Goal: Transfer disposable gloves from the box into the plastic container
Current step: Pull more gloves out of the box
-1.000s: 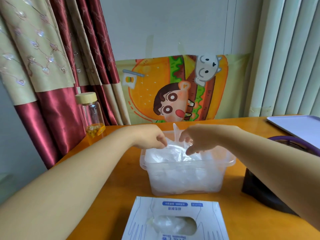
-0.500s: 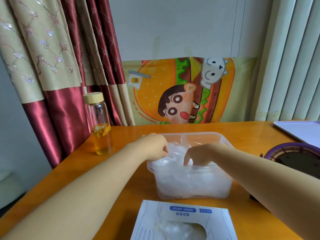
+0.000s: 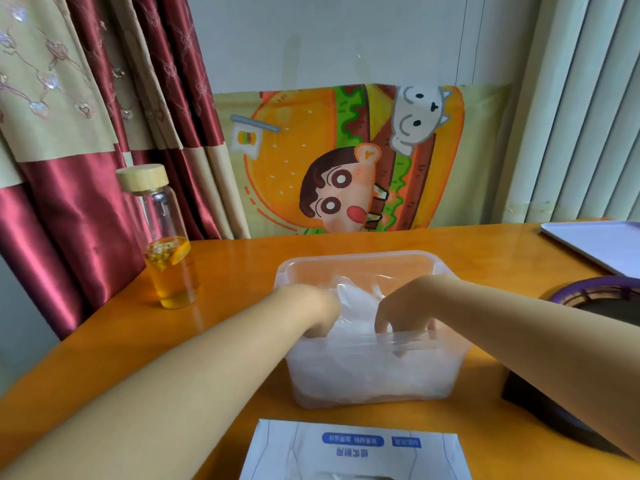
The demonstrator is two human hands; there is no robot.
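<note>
Dipping into the container (image 3: 360, 254), both hands' (image 3: 304, 311) (image 3: 412, 306) curled fingers (image 3: 382, 322) seemingly grip the gloves (image 3: 356, 297).

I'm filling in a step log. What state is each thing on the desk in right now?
plastic container: upright, lid off, partly full.
gloves: crumpled inside the container, under both hands.
left hand: fingers down in the gloves, tips hidden.
right hand: fingers bent down into the gloves; grip unclear.
glove box: lying flat, printed top up, cut off by the frame.
glass bottle: upright, capped, partly filled with amber liquid.
</note>
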